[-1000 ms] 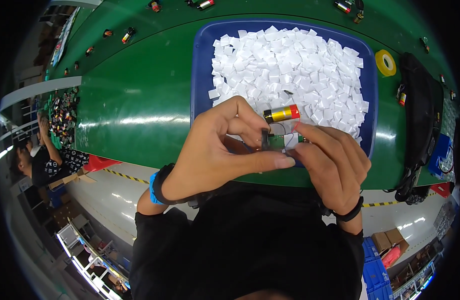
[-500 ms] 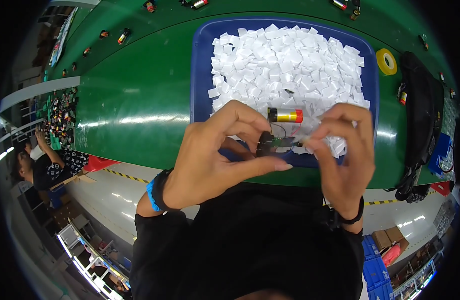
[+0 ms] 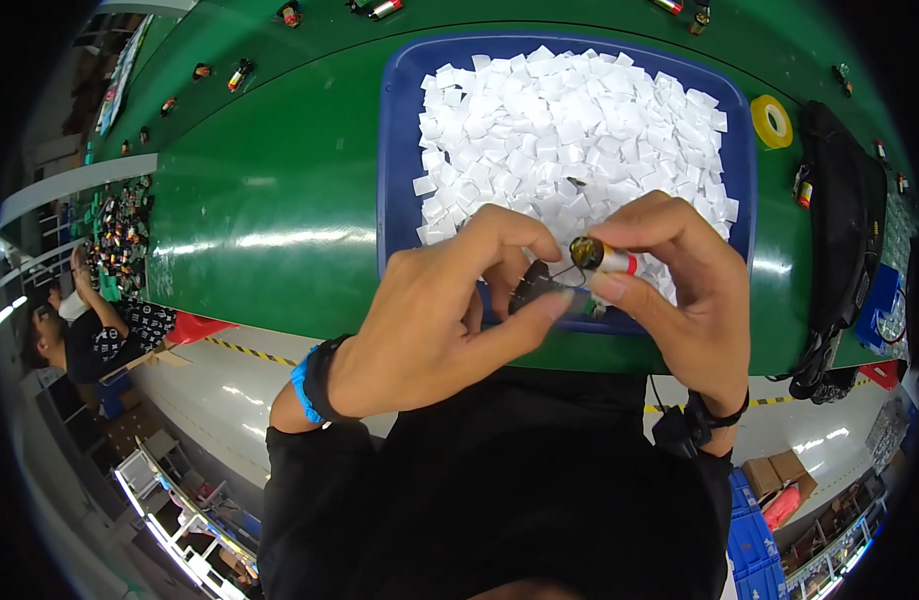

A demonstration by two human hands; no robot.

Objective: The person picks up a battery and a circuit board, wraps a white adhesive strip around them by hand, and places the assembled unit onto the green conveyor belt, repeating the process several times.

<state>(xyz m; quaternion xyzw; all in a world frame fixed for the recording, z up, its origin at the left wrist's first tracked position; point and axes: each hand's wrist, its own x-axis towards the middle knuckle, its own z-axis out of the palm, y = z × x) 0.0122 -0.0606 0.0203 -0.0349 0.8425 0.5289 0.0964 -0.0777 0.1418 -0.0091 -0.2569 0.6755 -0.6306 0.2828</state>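
Between the thumb and fingers of my left hand point(image 3: 430, 310) is a small black part with a circuit board point(image 3: 536, 287), partly hidden by the fingers. My right hand point(image 3: 685, 290) pinches a small cylindrical battery point(image 3: 602, 257) with a red band, its dark end turned toward the left hand. A thin wire runs between the battery and the black part. Both hands are over the near edge of a blue tray point(image 3: 404, 130) heaped with small white square pieces point(image 3: 570, 130). A small dark bit point(image 3: 577, 182) lies on the heap.
The tray stands on a green table point(image 3: 270, 190). A yellow tape roll point(image 3: 772, 122) and a black bag point(image 3: 838, 240) are to its right. Battery assemblies point(image 3: 240, 75) sit on a strip along the far side. At the left are a parts pile point(image 3: 122, 235) and another person point(image 3: 105, 320).
My right hand has taken hold of the battery, which lay loose beyond the board, and turned it end-on. The black part has tilted in my left hand.
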